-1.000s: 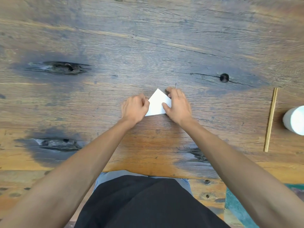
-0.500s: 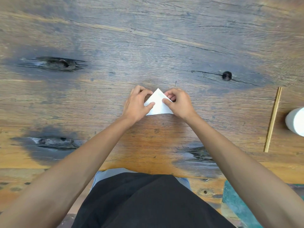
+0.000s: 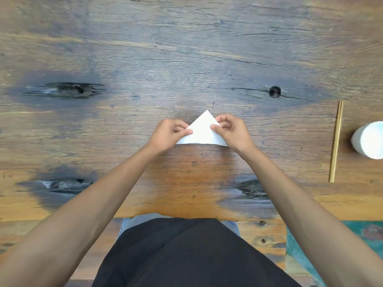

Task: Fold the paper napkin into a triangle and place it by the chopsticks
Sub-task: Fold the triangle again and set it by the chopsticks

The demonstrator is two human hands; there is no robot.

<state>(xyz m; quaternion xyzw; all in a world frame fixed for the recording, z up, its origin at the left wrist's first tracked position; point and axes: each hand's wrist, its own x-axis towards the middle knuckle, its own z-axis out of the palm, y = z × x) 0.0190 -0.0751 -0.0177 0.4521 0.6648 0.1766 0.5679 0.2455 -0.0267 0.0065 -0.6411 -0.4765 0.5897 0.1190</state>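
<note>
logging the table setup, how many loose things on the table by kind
napkin, folded into a triangle, pinched by left hand and right hand: 1
chopsticks: 2, one pair
white cup: 1
total: 4

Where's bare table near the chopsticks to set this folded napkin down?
Bare wood lies left of the chopsticks, between them and the right hand holding the napkin. Right of them it is tight: the white cup stands close.
</note>
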